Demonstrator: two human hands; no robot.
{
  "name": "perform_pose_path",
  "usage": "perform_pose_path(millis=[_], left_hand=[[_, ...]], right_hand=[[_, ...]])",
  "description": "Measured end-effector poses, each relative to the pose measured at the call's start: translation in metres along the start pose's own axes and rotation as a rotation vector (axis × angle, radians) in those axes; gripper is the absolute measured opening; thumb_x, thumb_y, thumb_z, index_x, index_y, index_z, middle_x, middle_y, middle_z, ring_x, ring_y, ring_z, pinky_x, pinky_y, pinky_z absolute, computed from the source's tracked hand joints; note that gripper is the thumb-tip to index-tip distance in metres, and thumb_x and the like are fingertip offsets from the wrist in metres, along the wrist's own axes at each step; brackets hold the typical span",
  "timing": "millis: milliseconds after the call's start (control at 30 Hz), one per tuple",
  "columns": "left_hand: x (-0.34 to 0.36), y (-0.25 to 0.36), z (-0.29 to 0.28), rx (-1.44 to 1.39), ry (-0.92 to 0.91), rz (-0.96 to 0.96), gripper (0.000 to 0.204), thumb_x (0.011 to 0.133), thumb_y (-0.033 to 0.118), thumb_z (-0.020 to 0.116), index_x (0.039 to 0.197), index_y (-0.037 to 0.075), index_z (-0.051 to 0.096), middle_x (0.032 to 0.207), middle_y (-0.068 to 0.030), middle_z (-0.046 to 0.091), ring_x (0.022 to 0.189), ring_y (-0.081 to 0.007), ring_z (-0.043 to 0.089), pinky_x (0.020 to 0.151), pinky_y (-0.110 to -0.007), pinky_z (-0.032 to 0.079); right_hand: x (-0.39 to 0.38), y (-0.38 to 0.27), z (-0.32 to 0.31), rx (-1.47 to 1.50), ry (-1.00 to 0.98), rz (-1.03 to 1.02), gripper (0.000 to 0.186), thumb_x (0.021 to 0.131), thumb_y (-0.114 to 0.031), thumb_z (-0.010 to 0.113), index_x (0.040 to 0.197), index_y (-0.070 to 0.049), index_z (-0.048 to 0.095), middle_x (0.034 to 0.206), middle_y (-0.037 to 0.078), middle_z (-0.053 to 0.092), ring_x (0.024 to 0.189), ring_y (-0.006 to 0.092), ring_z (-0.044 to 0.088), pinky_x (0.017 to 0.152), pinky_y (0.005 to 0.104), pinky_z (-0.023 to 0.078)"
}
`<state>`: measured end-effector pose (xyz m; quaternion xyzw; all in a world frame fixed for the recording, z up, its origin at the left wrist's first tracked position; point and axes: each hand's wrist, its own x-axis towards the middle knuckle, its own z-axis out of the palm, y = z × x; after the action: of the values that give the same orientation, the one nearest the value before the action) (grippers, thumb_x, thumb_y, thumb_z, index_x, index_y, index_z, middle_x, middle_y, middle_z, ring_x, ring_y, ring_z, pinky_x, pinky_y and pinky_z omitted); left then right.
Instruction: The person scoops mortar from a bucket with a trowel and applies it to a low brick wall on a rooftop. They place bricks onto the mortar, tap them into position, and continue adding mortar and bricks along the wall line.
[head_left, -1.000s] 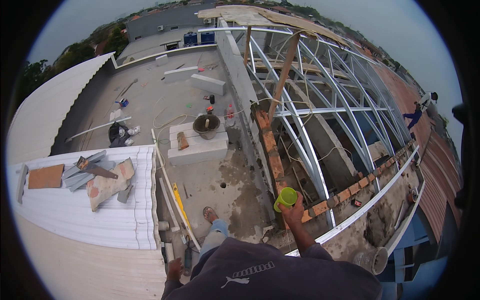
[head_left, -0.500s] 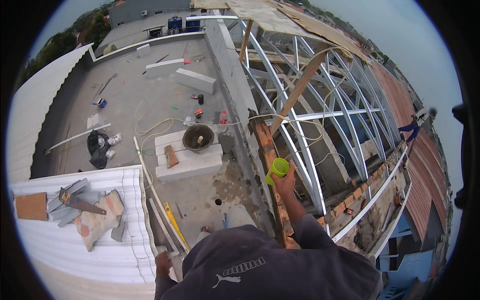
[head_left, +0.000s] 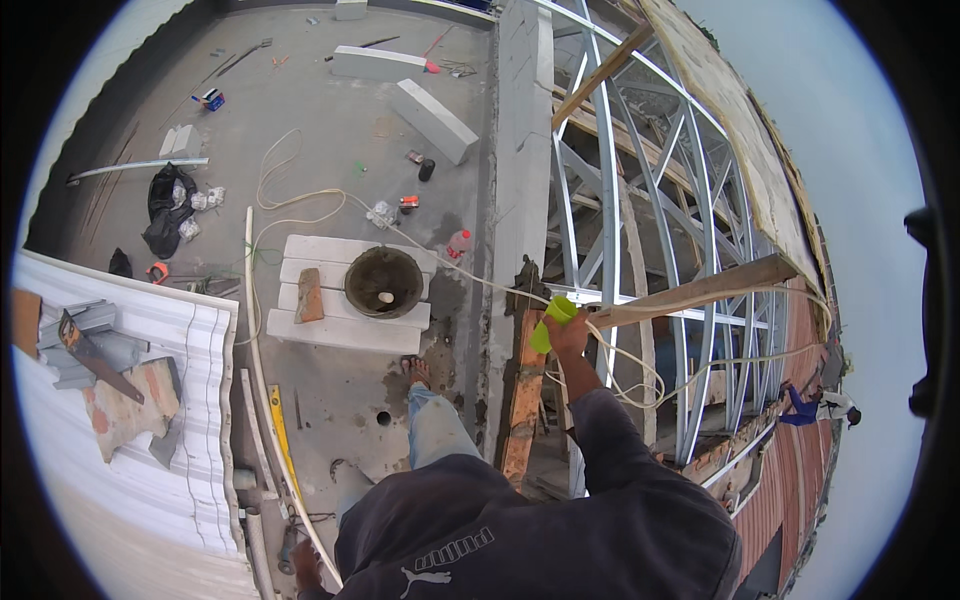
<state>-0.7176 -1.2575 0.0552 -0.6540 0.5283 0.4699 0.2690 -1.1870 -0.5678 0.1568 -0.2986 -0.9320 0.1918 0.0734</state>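
One hand at work: right hand out ahead, grip closed round a yellow-green cup, fingers wrapped on its lower half, open end pointing up and away from the wrist. Cup is tilted, not upright. Just beyond the grip: near end of a wooden plank lying across the white steel frame. Directly under the grip: an orange board on top of the concrete wall. A pale cord passes close below the knuckles; touching or not, cannot tell. Left hand low at the frame edge by a thin white pipe; whether it grips anything, cannot tell. Well left of the grip: a bucket on pale planks.

Judgement, to do it well: keep the wrap firm and low on the cup, steady the tilt, keep the forearm clear of the cord, and stay balanced with feet planted, since the reach goes over the open frame.
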Motion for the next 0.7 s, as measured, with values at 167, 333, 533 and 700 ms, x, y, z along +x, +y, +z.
perform_pose_path(millis=[167,333,533,700], left_hand=[[-0.089,-0.014,0.101,0.025,-0.164,0.028,0.026,0.098,0.035,0.061,0.099,0.01,0.066,0.084,-0.0034,0.057,0.077,-0.0183,0.06,0.067,-0.045,0.05],[-0.123,-0.032,0.163,0.721,-0.049,0.788,0.027,0.098,0.023,0.059,0.095,-0.001,0.07,0.092,-0.0129,0.066,0.088,-0.0241,0.065,0.079,-0.04,0.052],[-0.152,-0.012,0.182,0.201,0.025,0.051,0.031,0.098,0.022,0.061,0.111,-0.003,0.07,0.098,-0.0115,0.068,0.085,-0.0205,0.064,0.075,-0.037,0.052],[-0.172,0.032,0.187,-0.057,-0.039,-0.065,0.034,0.099,0.025,0.063,0.119,-0.002,0.067,0.091,-0.0049,0.065,0.074,-0.0118,0.058,0.06,-0.029,0.046]], right_hand=[[0.152,0.0,0.045,-0.352,-0.344,0.18,0.103,0.073,-0.051,0.087,0.138,0.012,0.037,0.127,0.031,0.066,0.115,0.0424,0.07,0.095,0.0455,0.058],[0.296,0.012,0.101,-0.117,-0.359,0.249,0.092,0.071,-0.018,0.094,0.134,0.016,0.037,0.116,0.025,0.066,0.093,0.035,0.074,0.07,0.048,0.063],[0.433,-0.037,0.082,-0.141,-0.331,0.079,0.061,0.072,-0.023,0.088,0.114,0.012,0.062,0.093,0.016,0.071,0.071,0.028,0.073,0.055,0.0413,0.055],[0.457,-0.074,0.054,-0.117,-0.021,-0.061,0.096,0.067,-0.04,0.092,0.134,0.01,0.045,0.119,0.026,0.067,0.106,0.0358,0.071,0.089,0.0425,0.058]])
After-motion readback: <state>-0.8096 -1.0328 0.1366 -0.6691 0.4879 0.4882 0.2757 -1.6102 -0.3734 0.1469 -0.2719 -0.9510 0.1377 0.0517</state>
